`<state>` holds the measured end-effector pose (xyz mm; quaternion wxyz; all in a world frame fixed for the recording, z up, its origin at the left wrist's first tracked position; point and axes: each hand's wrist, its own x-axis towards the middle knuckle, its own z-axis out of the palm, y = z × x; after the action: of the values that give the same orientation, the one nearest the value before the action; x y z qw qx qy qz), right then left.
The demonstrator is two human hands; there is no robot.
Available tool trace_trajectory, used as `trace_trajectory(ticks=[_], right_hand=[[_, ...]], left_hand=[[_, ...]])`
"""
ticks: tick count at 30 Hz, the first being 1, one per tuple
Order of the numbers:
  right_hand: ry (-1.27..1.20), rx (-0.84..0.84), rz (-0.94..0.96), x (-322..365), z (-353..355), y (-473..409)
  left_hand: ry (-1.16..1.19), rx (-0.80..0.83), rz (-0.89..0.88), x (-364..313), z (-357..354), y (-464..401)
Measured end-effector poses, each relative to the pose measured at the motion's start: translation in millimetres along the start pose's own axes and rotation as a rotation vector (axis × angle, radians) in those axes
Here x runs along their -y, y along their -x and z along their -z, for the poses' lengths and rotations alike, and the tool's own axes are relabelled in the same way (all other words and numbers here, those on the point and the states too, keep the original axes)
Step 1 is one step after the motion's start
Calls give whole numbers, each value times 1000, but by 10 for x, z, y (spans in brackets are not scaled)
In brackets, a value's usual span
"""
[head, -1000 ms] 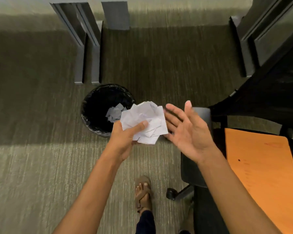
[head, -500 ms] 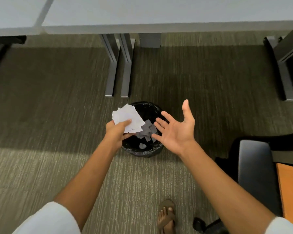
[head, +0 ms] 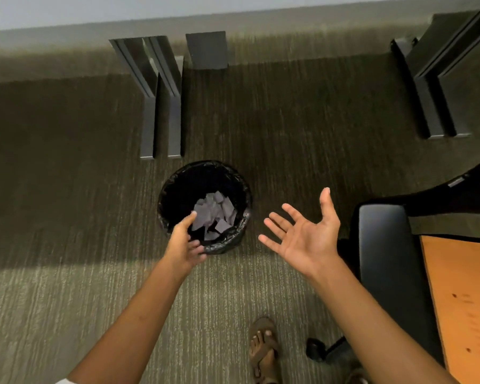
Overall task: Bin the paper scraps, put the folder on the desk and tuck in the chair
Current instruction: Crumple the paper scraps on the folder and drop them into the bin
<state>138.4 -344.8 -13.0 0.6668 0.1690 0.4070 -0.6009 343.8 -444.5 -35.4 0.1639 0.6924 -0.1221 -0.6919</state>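
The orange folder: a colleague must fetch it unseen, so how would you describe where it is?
Start at the black office chair on the right, beside the lined bin. The folder lies flat on its seat, running out of frame. It is the only bright orange thing among grey carpet and dark furniture.

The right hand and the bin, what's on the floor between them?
Nothing: in the head view only bare carpet lies between the open right hand and the black-lined bin.

Striped grey-green carpet (head: 67, 300), one brown sandal (head: 263, 347) on it.
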Motion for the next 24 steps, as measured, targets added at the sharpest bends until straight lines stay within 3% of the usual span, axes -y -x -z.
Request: trace_trajectory(ticks=[4,9,15,18,20,24], right_hand=[[-88,40,59,238,319,357],[-21,178,102,634,666,909],[23,110,282,1369,1388,1745],[12,-57,364,1613,1995,2055],[24,-281,384,1676,2471,2182],[253,-788,339,1666,3340,2316]], left_hand=[[-193,49,-78,236,-476,181],[-209,199,-285,515,-1289,776],[-222,382,-484,1044,-2344,1685],[-265,474,-376,1508,-2759,1989],[-319,512,-212,1920,-2982,2082],[-532,383,29,2717,-3238,1868]])
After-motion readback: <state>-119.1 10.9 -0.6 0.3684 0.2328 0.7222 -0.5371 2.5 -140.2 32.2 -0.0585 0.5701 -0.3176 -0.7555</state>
